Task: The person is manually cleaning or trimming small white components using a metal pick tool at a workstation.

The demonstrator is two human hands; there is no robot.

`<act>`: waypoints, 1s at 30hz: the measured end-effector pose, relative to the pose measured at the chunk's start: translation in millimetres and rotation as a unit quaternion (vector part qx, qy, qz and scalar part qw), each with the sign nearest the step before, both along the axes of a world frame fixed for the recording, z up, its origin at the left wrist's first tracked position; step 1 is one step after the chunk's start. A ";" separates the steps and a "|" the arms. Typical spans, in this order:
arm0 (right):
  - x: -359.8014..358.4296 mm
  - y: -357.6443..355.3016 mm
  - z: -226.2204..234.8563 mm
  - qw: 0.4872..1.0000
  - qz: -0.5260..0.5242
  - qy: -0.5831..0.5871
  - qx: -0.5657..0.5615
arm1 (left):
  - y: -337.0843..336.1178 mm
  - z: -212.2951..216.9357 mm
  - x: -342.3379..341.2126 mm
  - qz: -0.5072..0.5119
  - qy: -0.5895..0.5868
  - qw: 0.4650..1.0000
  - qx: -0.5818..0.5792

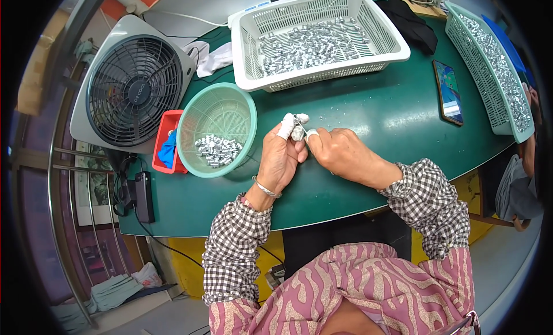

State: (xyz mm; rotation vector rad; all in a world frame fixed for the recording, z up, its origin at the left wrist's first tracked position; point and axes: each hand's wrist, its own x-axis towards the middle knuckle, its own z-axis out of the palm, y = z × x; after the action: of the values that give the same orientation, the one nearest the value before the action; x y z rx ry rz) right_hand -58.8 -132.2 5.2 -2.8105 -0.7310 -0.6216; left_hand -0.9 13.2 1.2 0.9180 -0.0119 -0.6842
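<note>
Over the middle of the green table, my two hands meet. My left hand (277,162) has white coverings on its fingertips and pinches a small silvery metal part (298,121), mostly hidden by the fingers. My right hand (348,155) is closed just beside it, thumb covered in white. A thin, pale sliver shows between its fingertips and the part; what it is stays too small to tell. Left of my hands, a light green round basket (245,136) holds a pile of similar silvery metal parts (218,151).
A white rectangular basket (322,76) with many metal parts stands behind my hands. At the right are a phone (448,93) and another full basket (481,76), with a person's hand beside it. A fan (137,87), a red box (163,130) and a black power adapter (144,197) sit left.
</note>
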 end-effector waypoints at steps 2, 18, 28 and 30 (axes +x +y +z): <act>-0.2 2.3 -0.3 1.000 -0.008 -0.002 -0.005 | -0.4 0.6 -1.5 -0.010 -0.011 1.000 0.003; 5.5 3.8 -7.1 0.991 0.030 -0.010 0.129 | 0.2 0.4 -0.8 0.005 0.017 0.999 -0.032; 5.0 0.0 -7.7 0.995 0.010 0.000 0.099 | -1.2 0.2 -3.3 -0.036 -0.015 0.998 -0.041; 6.9 0.5 -8.6 0.995 -0.001 0.007 0.098 | 0.9 -1.7 -2.6 -0.044 -0.015 0.998 -0.043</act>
State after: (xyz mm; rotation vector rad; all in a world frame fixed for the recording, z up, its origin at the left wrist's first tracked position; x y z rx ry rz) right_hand -51.9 -131.7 -3.4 -2.6341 -0.6269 -0.6367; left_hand -3.4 14.2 -0.5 0.8487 -0.1079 -0.7456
